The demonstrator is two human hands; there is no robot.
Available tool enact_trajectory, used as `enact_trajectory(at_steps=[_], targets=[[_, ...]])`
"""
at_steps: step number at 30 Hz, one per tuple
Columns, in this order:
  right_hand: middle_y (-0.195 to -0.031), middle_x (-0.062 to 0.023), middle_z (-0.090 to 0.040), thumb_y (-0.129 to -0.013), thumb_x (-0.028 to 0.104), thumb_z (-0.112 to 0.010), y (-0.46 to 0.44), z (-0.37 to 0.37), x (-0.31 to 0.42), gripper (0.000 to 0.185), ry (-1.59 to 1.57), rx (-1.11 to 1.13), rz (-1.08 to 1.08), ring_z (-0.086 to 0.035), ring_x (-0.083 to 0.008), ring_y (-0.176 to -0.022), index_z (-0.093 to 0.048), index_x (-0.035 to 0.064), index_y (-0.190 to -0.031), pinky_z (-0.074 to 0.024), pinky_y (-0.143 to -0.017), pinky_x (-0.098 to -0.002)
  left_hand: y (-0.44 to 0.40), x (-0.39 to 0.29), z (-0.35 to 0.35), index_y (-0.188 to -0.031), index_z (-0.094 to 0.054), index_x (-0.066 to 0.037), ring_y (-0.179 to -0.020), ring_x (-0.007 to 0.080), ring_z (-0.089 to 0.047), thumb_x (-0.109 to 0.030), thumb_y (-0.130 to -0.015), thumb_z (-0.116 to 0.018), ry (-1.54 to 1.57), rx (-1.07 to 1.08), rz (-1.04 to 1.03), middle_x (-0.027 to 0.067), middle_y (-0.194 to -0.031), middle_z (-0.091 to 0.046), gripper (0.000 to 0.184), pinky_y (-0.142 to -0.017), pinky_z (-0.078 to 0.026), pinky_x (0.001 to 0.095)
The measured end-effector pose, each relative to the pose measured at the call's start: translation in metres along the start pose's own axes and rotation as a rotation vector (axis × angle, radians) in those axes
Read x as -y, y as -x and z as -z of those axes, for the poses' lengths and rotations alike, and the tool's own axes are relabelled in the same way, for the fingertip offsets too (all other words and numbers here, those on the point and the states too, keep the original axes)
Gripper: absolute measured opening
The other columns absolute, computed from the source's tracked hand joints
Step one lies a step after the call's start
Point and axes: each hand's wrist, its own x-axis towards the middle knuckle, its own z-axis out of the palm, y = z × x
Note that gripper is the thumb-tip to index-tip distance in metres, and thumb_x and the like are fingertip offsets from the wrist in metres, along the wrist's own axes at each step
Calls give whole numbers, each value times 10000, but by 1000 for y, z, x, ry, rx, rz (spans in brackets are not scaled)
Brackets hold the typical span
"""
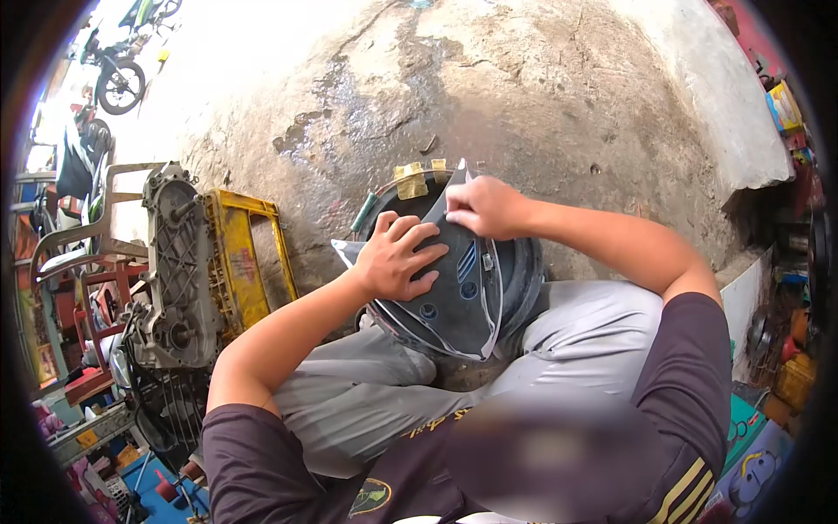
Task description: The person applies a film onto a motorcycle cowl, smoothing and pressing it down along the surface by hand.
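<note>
A dark plastic panel (458, 262), with pointed corners, pale edges and slots, looks like a motorcycle fairing. It lies tilted over a round black basin (525, 288) between my knees. My left hand (397, 259) rests on the panel's left part, fingers spread across its surface. At the narrow upper arm of the panel, my right hand (491, 208) has its fingers curled and pressed against the dull grey surface. Whatever those fingers pinch, if anything, is hidden. Yellowish pieces (410, 182) sit on the basin's far rim, and a green cylindrical thing (365, 212) lies at its left.
A yellow crate (243, 271) and a metal engine casing (179, 262) stand on my left, near a chair (109, 210). Farther off is a motorcycle wheel (120, 86). Rough, partly wet concrete floor (541, 96) stretches ahead. On the right runs a concrete ledge (720, 96).
</note>
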Motion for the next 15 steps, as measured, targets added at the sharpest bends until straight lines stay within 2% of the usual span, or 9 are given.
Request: enact_trajectory(at_steps=[3, 9, 11, 13, 15], targets=[[-876, -204, -732, -933, 220, -717, -4, 0, -6, 176, 120, -35, -24, -709, -416, -865, -693, 47, -950, -539, -779, -503, 0, 0, 1, -1186, -746, -196, -1168, 305, -535, -343, -737, -798, -16, 2, -5, 67, -1288, -603, 475, -1000, -393, 509], [-876, -197, -738, -921, 235, -723, -13, 17, -34, 201, 77, -215, -168, -717, -404, -862, -704, 36, -940, -546, -778, -491, -1, -1, 2, -1180, -745, -198, -1169, 308, -535, -347, -755, -794, -12, -7, 0, 65, -1290, -601, 453, -1004, -392, 514], [-874, -202, -737, -919, 221, -719, -9, 8, -27, 190, 53, -183, -152, -718, -405, -863, -702, 33, -939, -544, -777, -493, -1, 0, 2, -1178, -746, -199, -1164, 307, -536, -349, -749, -796, -3, 3, 2, 64, -1292, -601, 457, -1001, -392, 512], [-841, -207, -728, -926, 192, -725, -3, 2, -12, 177, 20, -86, -12, -712, -400, -796, -691, 19, -938, -540, -729, -458, 1, -1, 2, -1177, -746, -200, -1164, 306, -537, -350, -745, -797, -5, 8, 8, 63, -1291, -602, 460, -998, -393, 509], [-843, -209, -729, -924, 197, -728, -7, 3, -14, 180, 43, -58, 13, -716, -392, -793, -696, 21, -949, -544, -725, -454, -2, 3, 1, -1177, -747, -201, -1163, 304, -539, -351, -741, -798, -7, 15, 4, 62, -1290, -603, 464, -995, -393, 507]])
